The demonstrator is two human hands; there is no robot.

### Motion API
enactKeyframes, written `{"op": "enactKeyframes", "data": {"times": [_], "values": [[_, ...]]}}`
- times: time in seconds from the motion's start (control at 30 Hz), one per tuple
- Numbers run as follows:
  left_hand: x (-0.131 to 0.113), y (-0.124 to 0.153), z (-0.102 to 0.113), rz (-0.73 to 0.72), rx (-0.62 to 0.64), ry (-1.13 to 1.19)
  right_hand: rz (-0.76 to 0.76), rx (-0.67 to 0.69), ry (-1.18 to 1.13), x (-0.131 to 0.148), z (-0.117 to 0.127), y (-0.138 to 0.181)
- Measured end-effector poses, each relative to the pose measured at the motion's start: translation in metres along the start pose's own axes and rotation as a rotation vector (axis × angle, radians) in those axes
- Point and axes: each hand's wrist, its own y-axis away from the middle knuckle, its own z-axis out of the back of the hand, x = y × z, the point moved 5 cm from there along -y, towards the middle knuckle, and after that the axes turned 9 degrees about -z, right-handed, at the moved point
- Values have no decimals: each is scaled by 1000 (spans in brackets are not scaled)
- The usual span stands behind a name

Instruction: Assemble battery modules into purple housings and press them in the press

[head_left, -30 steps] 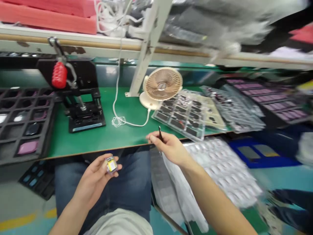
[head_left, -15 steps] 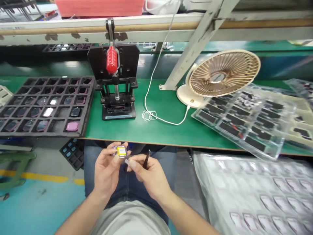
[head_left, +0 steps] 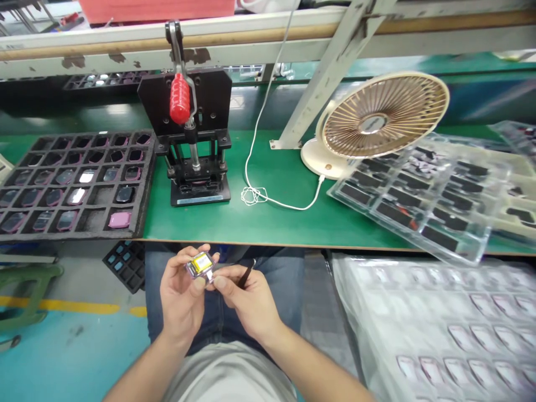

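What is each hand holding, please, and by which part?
The left hand holds a small rectangular yellow-and-white device by its edges. The right hand holds a dark slender tool, its upper end protruding; the grip point is hidden.

No text, number or brand could be read with confidence. Fan [head_left: 385, 114], upper right of frame: lettering showed on the hub badge [head_left: 374, 124] at the middle of the grille, dark on pale, too blurred to make out. Small device [head_left: 199, 264] in the left hand [head_left: 182, 293], lower centre-left: white label [head_left: 203, 262] set against yellow; it bore faint grey marks, too small to read. White rail [head_left: 104, 34], upper left: small dark marks near the frame edge; could not tell whether these were print.
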Motion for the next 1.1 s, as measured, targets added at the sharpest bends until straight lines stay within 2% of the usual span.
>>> {"op": "enactKeyframes", "data": {"times": [0.27,0.5,0.8,0.97,1.1], "values": [[4,1,0,30,24,30,35,39,37,0,3,-4],[4,2,1,-27,40,12,428,-139,311,13,9,1],[14,7,6,-48,23,-34,644,-216,499,11,15,4],[20,19,5,86,-4,-57,750,-275,654,6,15,16],[35,37,1,360,-27,-75,750,-437,796,5,31,50]]}}
